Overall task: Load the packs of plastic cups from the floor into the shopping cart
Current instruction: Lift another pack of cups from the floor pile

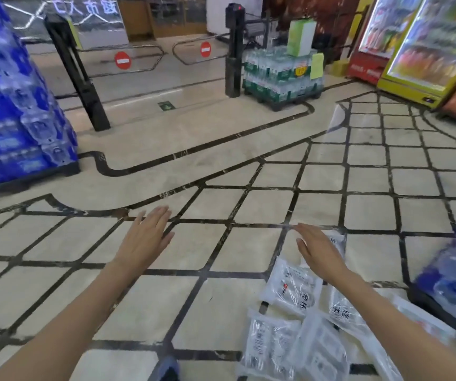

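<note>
Several clear plastic packs of cups (293,292) lie in a loose pile on the tiled floor at the lower right, with black print on their wrappers. My right hand (320,251) hovers above the pile's far end, fingers straight and holding nothing. My left hand (147,237) is stretched out over bare floor to the left of the pile, flat and holding nothing. No shopping cart is in view.
A tall blue stack of bottled water (15,105) stands on a pallet at the left. Another blue stack (452,284) is at the right edge. A green-labelled water pallet (282,75), black gate posts (78,72) with swing barriers, and drink fridges (425,45) lie farther off. A shoe (166,367) shows at the bottom.
</note>
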Tool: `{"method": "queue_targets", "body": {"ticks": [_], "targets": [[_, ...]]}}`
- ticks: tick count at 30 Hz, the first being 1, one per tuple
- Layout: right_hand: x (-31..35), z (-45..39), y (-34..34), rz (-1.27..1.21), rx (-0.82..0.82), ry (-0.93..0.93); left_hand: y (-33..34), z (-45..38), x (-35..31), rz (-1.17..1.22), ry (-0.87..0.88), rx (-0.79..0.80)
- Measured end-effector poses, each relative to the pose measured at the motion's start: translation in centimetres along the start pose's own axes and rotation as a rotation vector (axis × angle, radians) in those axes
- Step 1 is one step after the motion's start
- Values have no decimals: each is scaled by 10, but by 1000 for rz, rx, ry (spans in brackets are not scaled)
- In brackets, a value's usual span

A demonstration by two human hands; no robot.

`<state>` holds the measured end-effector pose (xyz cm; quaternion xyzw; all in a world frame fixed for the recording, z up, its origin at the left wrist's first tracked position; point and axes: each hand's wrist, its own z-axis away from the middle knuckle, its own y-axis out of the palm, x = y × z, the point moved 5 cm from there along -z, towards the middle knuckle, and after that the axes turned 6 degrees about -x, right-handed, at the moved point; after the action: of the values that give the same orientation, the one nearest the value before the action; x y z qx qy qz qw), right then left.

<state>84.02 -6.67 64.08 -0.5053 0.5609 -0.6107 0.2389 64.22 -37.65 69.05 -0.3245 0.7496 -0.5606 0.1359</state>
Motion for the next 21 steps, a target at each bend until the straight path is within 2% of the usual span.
{"method": "queue_targets", "body": {"ticks": [5,8,15,21], "targets": [[17,-39,28,21,-30,231,37,-97,68,48,165,-10],[23,-53,29,42,-54,332,55,-159,82,97,263,-32],[-15,-73,22,77,-158,631,112,-285,33,242,546,-57],[-79,-116,44,12,-223,862,165,-387,-21,257,726,16]]}}
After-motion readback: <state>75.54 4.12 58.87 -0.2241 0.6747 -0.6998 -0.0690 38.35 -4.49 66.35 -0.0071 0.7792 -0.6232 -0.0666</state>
